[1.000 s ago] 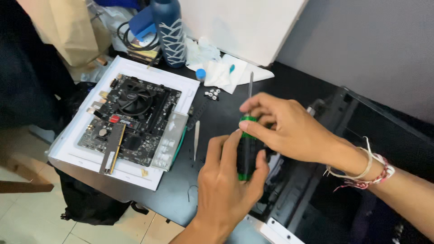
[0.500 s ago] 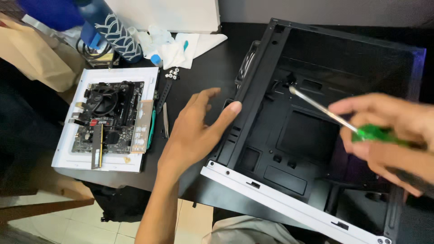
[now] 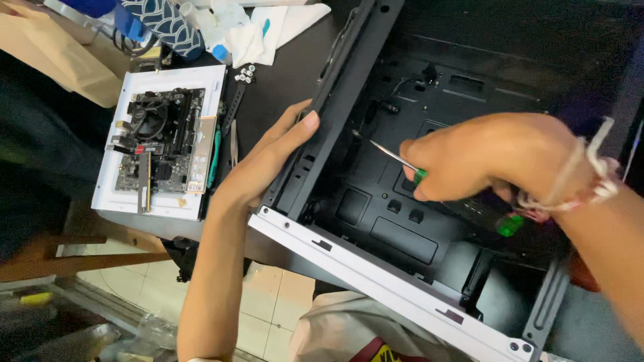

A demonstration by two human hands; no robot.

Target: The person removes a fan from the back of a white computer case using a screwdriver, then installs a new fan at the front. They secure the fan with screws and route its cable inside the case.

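A black computer case [image 3: 376, 228] lies open on its side on the dark table, its white front edge towards me. My left hand [image 3: 268, 161] rests flat against the case's left wall, fingers together. My right hand [image 3: 490, 157] is inside the case, closed around a green-handled screwdriver [image 3: 419, 175]. Its metal shaft points up and left, with the tip near the case's inner left wall. A string bracelet is on my right wrist.
A motherboard [image 3: 157, 144] lies on a white box [image 3: 111, 194] left of the case. Small screws [image 3: 245, 72], a thin tool [image 3: 233, 142], white cloths [image 3: 248, 33], a patterned bottle [image 3: 164, 23] and a brown paper bag [image 3: 57, 57] sit at the table's back left. Tiled floor shows below.
The view has shifted right over the case. My right hand has brought the screwdriver down and left into the case. My left hand has settled against the case's left wall.
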